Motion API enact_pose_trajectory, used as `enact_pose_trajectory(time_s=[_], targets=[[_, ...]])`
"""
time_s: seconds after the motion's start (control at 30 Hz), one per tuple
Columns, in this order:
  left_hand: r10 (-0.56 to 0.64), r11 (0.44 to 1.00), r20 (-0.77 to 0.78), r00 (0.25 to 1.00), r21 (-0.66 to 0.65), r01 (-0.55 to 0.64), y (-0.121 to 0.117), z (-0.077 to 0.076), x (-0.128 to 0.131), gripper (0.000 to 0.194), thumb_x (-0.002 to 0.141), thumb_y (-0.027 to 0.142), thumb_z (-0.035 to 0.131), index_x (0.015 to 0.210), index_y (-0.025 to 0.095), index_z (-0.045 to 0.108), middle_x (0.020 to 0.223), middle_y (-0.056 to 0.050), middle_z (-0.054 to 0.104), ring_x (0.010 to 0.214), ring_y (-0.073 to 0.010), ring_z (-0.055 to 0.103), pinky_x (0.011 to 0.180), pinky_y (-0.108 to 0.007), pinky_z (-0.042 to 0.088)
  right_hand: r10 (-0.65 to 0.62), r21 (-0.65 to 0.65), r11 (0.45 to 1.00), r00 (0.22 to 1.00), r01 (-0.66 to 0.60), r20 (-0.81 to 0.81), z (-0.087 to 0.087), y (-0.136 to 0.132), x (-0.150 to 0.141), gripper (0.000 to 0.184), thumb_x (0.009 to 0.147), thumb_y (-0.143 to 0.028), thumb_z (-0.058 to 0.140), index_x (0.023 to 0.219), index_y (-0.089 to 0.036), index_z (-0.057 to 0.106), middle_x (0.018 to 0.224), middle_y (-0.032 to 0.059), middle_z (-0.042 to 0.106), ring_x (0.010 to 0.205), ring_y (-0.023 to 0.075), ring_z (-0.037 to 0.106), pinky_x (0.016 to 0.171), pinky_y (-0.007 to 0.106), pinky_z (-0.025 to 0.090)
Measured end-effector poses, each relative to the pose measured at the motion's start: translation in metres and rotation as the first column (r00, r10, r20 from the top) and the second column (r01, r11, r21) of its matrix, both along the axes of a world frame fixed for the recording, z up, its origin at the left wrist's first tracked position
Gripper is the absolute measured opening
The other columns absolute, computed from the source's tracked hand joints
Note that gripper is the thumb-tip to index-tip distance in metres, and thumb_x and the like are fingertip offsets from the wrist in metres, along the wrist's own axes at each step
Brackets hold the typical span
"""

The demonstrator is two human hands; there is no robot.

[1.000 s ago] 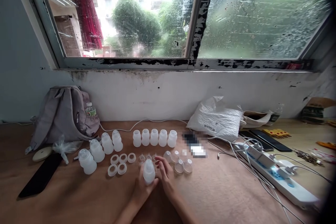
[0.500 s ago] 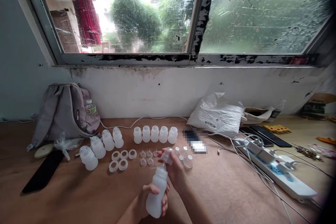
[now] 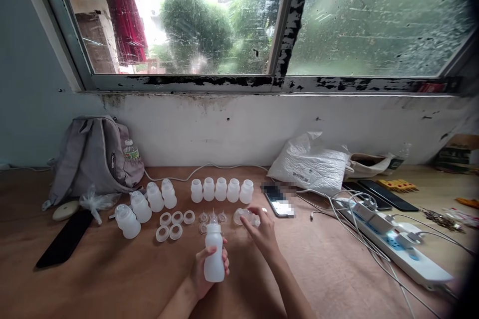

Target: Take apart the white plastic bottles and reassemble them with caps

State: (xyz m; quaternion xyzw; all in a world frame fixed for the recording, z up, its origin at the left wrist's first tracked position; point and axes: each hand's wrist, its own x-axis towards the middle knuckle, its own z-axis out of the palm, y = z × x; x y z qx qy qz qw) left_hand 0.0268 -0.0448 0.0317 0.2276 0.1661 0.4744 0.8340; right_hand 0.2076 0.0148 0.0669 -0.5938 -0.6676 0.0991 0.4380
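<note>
My left hand point(image 3: 205, 265) is wrapped round a frosted white baby bottle point(image 3: 214, 258), held nearly upright above the table. A clear pointed teat point(image 3: 213, 219) shows at the bottle's top. My right hand point(image 3: 262, 232) reaches low to the right of it, thumb and fingers bent about a clear dome-shaped cap point(image 3: 240, 216); other clear caps beside it are partly covered by the fingers. Several clear teats point(image 3: 222, 217) lie just behind the bottle, some of them hidden by it. Left of these are several white collar rings point(image 3: 175, 232).
Open frosted bottles point(image 3: 221, 189) stand in a row at the back; capped bottles point(image 3: 140, 207) stand to the left. A phone point(image 3: 277, 200) lies behind my right hand. Farther right are a power strip point(image 3: 422, 264) and loose cables. A grey backpack point(image 3: 90, 159) leans on the wall.
My right hand has moved from above the bottle, where it held a clear cap, right and down to the caps. The left hand has shifted the bottle slightly left and up and turned it more upright.
</note>
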Motion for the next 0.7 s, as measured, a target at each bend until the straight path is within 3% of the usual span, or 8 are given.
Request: enact_pose_trajectory(time_s=[0.17,0.3,0.4,0.5,0.6,0.7], targets=[[0.022,1.0,-0.013,1.0,-0.021,-0.022,-0.001,0.001,0.0,0.028,0.074,0.027,0.046,0.096,0.011,0.053,0.069,-0.003,0.048,0.06,-0.012,0.048,0.056,-0.026,0.036,-0.123,-0.016,0.991,0.936,0.136,0.329,-0.012,-0.003,-0.009,0.023,0.068,-0.043,0.053,0.08,-0.023,0.053,0.089,0.0041,0.056,0.088,0.0255,0.046,0.074,0.038,0.03],[0.047,0.999,-0.073,0.996,-0.008,-0.047,-0.004,0.003,0.003,0.027,0.073,0.026,0.048,0.096,0.012,0.053,0.071,-0.004,0.052,0.065,-0.0142,0.051,0.061,-0.028,0.039,-0.133,-0.025,0.986,0.879,0.163,0.459,-0.019,-0.004,-0.008,0.024,0.065,-0.042,0.056,0.08,-0.023,0.053,0.097,0.0065,0.052,0.09,0.0269,0.044,0.073,0.039,0.03],[0.087,0.996,-0.166,0.982,0.021,-0.085,-0.006,0.005,0.004,0.029,0.073,0.027,0.05,0.097,0.013,0.051,0.075,-0.005,0.053,0.066,-0.0154,0.052,0.059,-0.028,0.04,-0.148,-0.017,0.985,0.897,0.17,0.416,-0.017,-0.004,-0.007,0.025,0.067,-0.043,0.056,0.08,-0.022,0.054,0.096,0.0078,0.053,0.091,0.0281,0.045,0.073,0.041,0.03],[0.204,0.977,-0.32,0.925,0.129,-0.17,-0.006,0.008,0.005,0.029,0.071,0.028,0.053,0.096,0.014,0.051,0.072,-0.003,0.053,0.06,-0.0133,0.051,0.054,-0.026,0.04,-0.155,0.103,0.985,0.97,0.138,0.186,-0.007,-0.009,-0.012,0.022,0.072,-0.042,0.053,0.081,-0.022,0.055,0.093,0.0076,0.055,0.092,0.0271,0.046,0.078,0.043,0.031],[0.424,0.897,-0.533,0.732,0.357,-0.26,-0.005,0.012,0.002,0.024,0.069,0.029,0.057,0.087,0.015,0.051,0.066,-0.001,0.051,0.057,-0.0124,0.049,0.054,-0.025,0.039,0.089,0.149,0.986,0.989,-0.072,-0.115,0.006,-0.019,-0.024,0.017,0.078,-0.036,0.05,0.084,-0.021,0.055,0.088,0.0069,0.058,0.088,0.0227,0.052,0.08,0.038,0.036],[0.644,0.751,-0.641,0.417,0.634,-0.186,-0.002,0.013,-0.002,0.02,0.068,0.029,0.058,0.082,0.017,0.05,0.067,-0.001,0.054,0.059,-0.014,0.051,0.056,-0.025,0.039,0.345,0.014,0.931,0.868,-0.365,-0.356,0.014,-0.032,-0.044,0.028,0.075,-0.035,0.055,0.1,-0.022,0.053,0.1,0.0068,0.058,0.095,0.0217,0.052,0.081,0.034,0.04]])
